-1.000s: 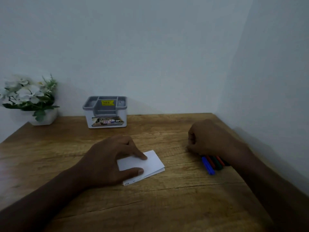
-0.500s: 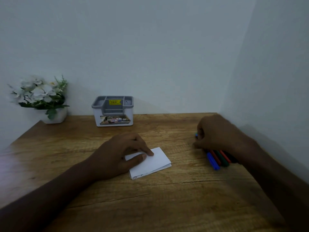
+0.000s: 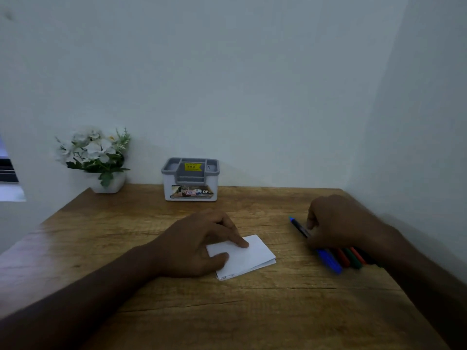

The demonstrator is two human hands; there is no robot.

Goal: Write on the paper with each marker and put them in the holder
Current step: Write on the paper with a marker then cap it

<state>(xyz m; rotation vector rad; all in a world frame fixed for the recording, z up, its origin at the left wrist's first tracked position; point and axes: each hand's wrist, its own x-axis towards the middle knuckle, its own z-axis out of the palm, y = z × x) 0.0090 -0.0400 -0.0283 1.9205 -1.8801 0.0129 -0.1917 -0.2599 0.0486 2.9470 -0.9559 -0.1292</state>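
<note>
A folded white paper lies mid-table, and my left hand rests on its left part, forefinger and thumb pressing it down. To the right, my right hand curls over a row of markers. Its fingers grip the blue marker, whose far tip sticks out past the hand toward the left. Red and green markers lie beside it, partly hidden under the hand. The grey and white holder stands at the back of the table, apart from both hands.
A white pot of white flowers stands at the back left corner. Walls close the table at the back and on the right. The table's left edge runs diagonally.
My right hand has closed on the blue marker and drawn it out, so its far tip now shows left of the hand. My left hand stays on the paper. The camera turned slightly.
</note>
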